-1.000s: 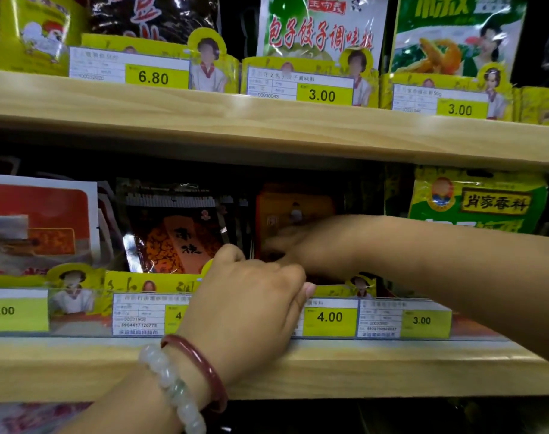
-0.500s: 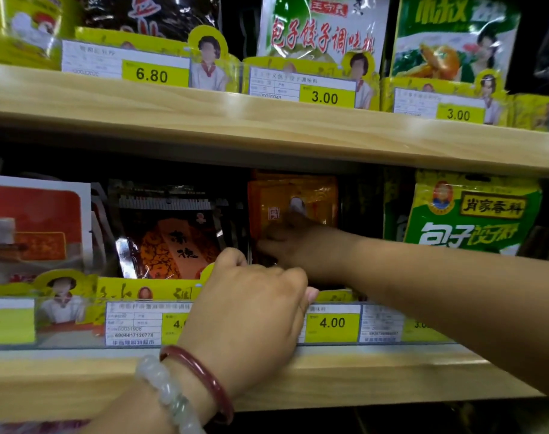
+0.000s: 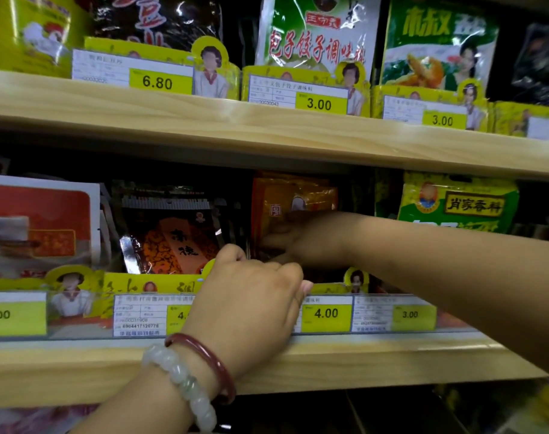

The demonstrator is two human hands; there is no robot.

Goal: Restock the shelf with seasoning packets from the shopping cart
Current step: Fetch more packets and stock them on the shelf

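**Tight slot, crowded row: orange packets could tip or jam**

The right hand (image 3: 301, 242) reaches deep into the lower wooden shelf (image 3: 360, 364), fingers curled against the front of the glossy orange seasoning packets (image 3: 293, 198) standing upright in the dim slot; whether it pinches one or only steadies the stack, I cannot tell from here. The left hand (image 3: 251, 305), with a red bangle and a pale bead bracelet at the wrist, sits over the yellow cardboard front rail (image 3: 154, 285), fingers bent down behind its lip and out of sight, so what they grasp is hidden.

The risk is plain. That slot looks narrow, with the dark foil packet with an orange label (image 3: 173, 242) just beside on one side and the green and yellow pouch (image 3: 457, 205) near on the other. Push too hard and the orange packets may fold, slump backward or slide behind the rail. Drag the right forearm out carelessly and it could sweep the green pouch or knock the price tags (image 3: 326, 313) loose.
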